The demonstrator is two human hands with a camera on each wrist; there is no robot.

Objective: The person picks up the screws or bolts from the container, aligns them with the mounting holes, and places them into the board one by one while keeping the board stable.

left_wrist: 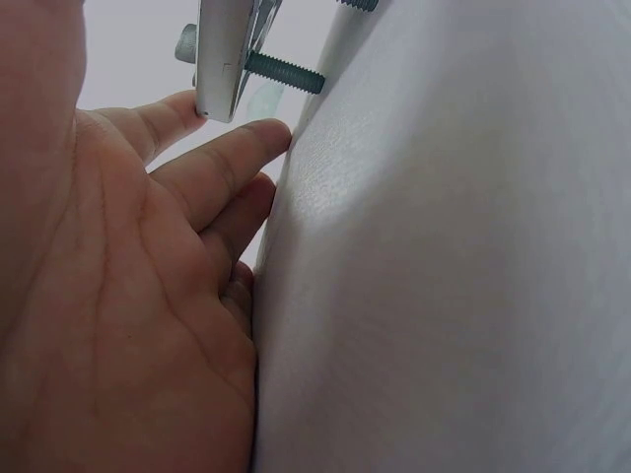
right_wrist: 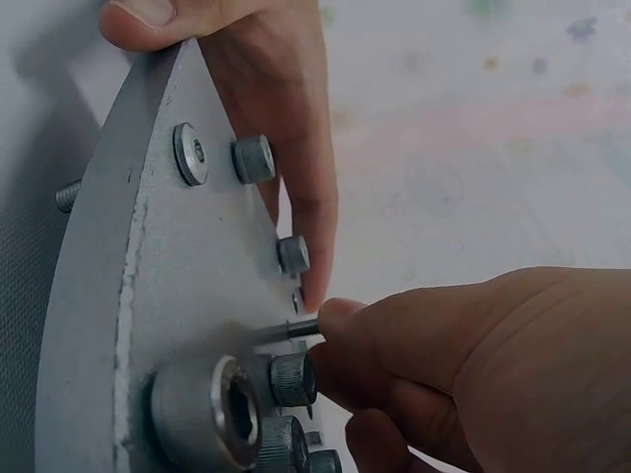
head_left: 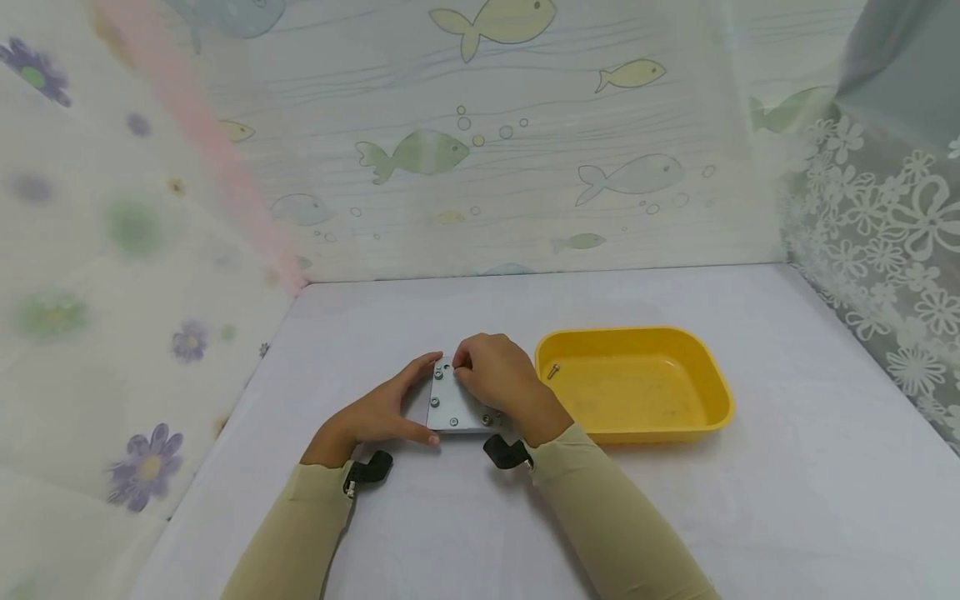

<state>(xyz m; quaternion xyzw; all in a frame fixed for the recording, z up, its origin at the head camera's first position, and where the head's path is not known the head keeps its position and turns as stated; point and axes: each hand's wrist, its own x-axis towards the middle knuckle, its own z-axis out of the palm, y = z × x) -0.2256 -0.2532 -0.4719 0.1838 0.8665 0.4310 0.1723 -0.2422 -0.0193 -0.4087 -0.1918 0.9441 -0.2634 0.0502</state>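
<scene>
A silver metal plate (head_left: 467, 410) with several socket-head screws through it is in front of me in the head view. My left hand (head_left: 378, 414) holds its left side, thumb at the near edge and forefinger at the far corner. Threaded shanks (left_wrist: 286, 74) stick out below the plate in the left wrist view, holding it above the cloth. Over the plate's far part is my right hand (head_left: 497, 379), its fingers curled. In the right wrist view its thumb and fingers pinch a thin metal screw (right_wrist: 305, 328) at the plate's face; the screw's far end is blurred.
Right of the plate stands a yellow tray (head_left: 637, 437), close by my right wrist. One loose screw (head_left: 553, 371) lies at its left side. White cloth (head_left: 435, 533) covers the table, and patterned curtains (head_left: 525, 192) hang behind and at both sides.
</scene>
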